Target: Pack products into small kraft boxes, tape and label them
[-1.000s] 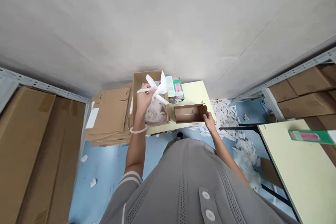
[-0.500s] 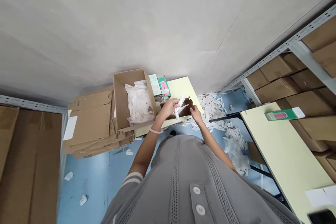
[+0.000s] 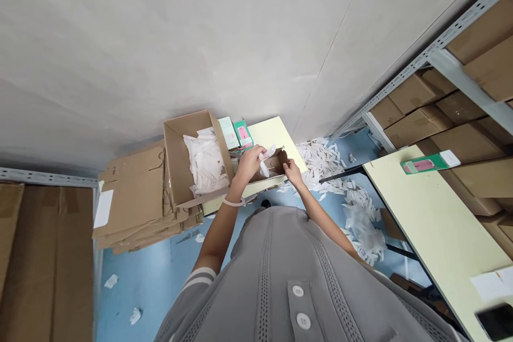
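Observation:
My left hand [image 3: 250,162] is closed on a crumpled strip of white paper [image 3: 266,156], held over the near left part of a small open cardboard box [image 3: 274,163]. Brown inner walls and a mostly bare bottom show in that box. At its right end, my right hand [image 3: 293,172] grips the brown side wall, fingers bent over the edge. Just left of my left hand stands a larger open cardboard box [image 3: 175,163], with a heap of white paper pieces [image 3: 205,160] inside.
Behind the small box lie a pale green box [image 3: 228,132] and a green-and-pink box [image 3: 243,133]. Flattened cartons [image 3: 134,176] are stacked at left. White paper scraps [image 3: 320,157] cover the floor at right, beside another table [image 3: 417,203] and shelves of cartons [image 3: 420,123].
The white paper in my left hand hangs lower and more bunched, showing more of the small box's inside. My right hand stays on the box wall. The whole view has shifted slightly.

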Demonstrator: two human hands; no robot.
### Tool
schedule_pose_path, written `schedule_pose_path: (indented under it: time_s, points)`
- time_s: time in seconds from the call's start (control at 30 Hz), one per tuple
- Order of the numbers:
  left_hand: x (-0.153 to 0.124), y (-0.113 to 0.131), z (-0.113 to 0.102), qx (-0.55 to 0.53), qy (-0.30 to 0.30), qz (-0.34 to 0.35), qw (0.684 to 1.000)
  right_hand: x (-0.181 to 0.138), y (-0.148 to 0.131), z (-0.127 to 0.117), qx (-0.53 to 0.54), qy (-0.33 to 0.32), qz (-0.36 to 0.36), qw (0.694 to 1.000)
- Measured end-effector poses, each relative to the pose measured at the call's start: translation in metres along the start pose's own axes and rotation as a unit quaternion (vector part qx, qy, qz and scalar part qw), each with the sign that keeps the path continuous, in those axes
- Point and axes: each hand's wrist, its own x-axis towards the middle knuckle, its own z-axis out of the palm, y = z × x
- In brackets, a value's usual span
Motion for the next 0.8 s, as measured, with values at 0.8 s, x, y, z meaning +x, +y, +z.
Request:
schedule_pose_path:
  time_s: [0.8]
  points:
    - [-0.021, 0.015, -0.014, 0.029, 0.009, 0.002, 1.0, 0.0, -0.007, -0.002, -0.04, -0.005, 0.003, 0.999]
